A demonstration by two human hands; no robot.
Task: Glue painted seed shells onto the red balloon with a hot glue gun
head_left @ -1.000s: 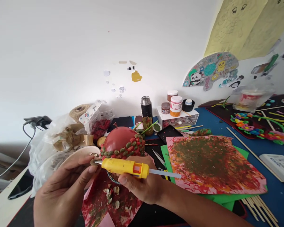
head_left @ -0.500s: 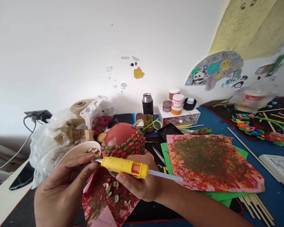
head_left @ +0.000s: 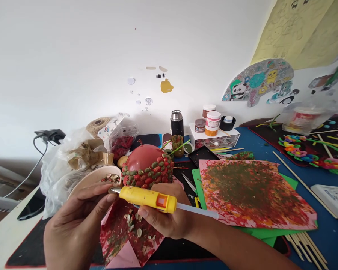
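Observation:
My right hand (head_left: 169, 215) is wrapped round a yellow hot glue gun (head_left: 146, 198), with a clear glue stick (head_left: 197, 211) poking out of its back end. Between the thumb and fingers of my left hand (head_left: 79, 217) is a small shell half (head_left: 112, 190), partly covered by the fingertips. The gun's metal nozzle meets this shell. Just behind the gun sits a red balloon (head_left: 143, 159), its lower part ringed by rows of red and green painted shells (head_left: 152, 173). A bowl (head_left: 83, 180) of shells stands behind my left hand.
Loose shell pieces (head_left: 138, 227) lie on paint-smeared paper (head_left: 118, 236). To the right are a larger painted sheet (head_left: 250, 195), scissors (head_left: 189, 182) and wooden sticks (head_left: 307, 245). Along the wall stand a thermos (head_left: 177, 125) and paint jars (head_left: 213, 122); plastic bags (head_left: 59, 168) fill the left.
The view has shifted slightly, with most things a little further right. Both hands keep their grips, the nozzle still at the shell.

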